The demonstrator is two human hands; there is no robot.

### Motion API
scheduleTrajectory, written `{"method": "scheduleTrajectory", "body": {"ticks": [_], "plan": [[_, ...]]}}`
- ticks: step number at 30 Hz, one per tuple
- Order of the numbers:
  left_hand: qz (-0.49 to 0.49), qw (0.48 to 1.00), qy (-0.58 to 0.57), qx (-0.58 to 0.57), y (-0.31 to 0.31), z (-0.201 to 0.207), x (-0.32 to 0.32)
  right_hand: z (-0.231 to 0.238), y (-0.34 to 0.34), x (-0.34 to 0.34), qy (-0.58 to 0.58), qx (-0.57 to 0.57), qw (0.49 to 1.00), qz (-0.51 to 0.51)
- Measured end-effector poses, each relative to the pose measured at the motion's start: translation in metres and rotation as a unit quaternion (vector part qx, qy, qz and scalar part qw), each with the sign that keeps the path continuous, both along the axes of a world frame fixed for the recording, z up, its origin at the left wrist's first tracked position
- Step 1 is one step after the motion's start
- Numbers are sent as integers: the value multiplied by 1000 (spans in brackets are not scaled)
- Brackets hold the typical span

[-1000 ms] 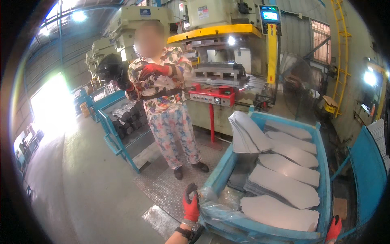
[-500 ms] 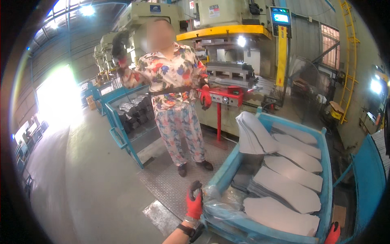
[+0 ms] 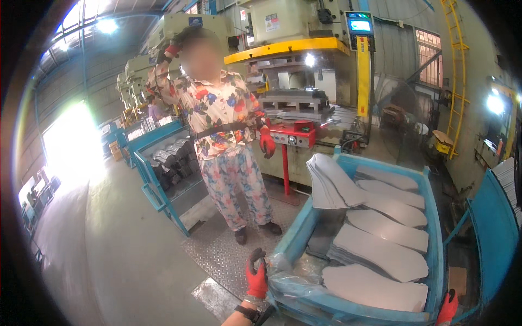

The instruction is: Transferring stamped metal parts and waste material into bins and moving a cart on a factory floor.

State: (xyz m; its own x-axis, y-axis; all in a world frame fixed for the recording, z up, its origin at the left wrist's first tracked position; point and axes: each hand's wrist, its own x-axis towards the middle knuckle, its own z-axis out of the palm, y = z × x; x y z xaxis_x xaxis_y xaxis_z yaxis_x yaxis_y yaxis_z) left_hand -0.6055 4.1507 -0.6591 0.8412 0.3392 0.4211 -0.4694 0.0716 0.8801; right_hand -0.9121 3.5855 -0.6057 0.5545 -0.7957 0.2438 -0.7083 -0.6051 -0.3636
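Observation:
My left hand point(image 3: 256, 276), in a red glove with dark fingers, is raised beside the near left corner of the blue metal bin point(image 3: 293, 231). Its fingers curl loosely, with a gap to the thumb and nothing visible between them. Clear plastic film point(image 3: 296, 276) drapes over that corner. My right hand point(image 3: 448, 308), gloved alike, shows only in part by the near right corner; its fingers cannot be made out well. Stacks of flat grey sheet-metal pieces point(image 3: 375, 250) lie in the bin, and one stack point(image 3: 333, 182) leans tilted at its far left.
A person point(image 3: 223, 125) in a floral shirt and red gloves stands on the diamond-plate floor point(image 3: 215, 261), one hand raised to the head. Behind are a large press point(image 3: 288, 51) and a red control stand point(image 3: 288, 133). Another blue bin point(image 3: 163, 185) holds dark parts. A blue rack point(image 3: 495, 233) stands right.
The person opposite has raised a hand to the head. The whole view has shifted slightly. My hands keep about the same places by the bin's near corners.

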Motion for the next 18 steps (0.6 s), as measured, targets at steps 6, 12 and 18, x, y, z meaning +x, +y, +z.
{"method": "scheduleTrajectory", "body": {"ticks": [6, 12, 18], "plan": [[-26, 999, 5, -19, 1, -3, 4, -84, -75, -14, -79, 13, 996, -26], [-32, 999, 2, -19, -4, 3, 2, -94, -85, -18, -70, 2, 997, -39], [-29, 999, 5, -38, -2, -2, 1, 16, 8, 3, 57, 15, 998, -8]]}}
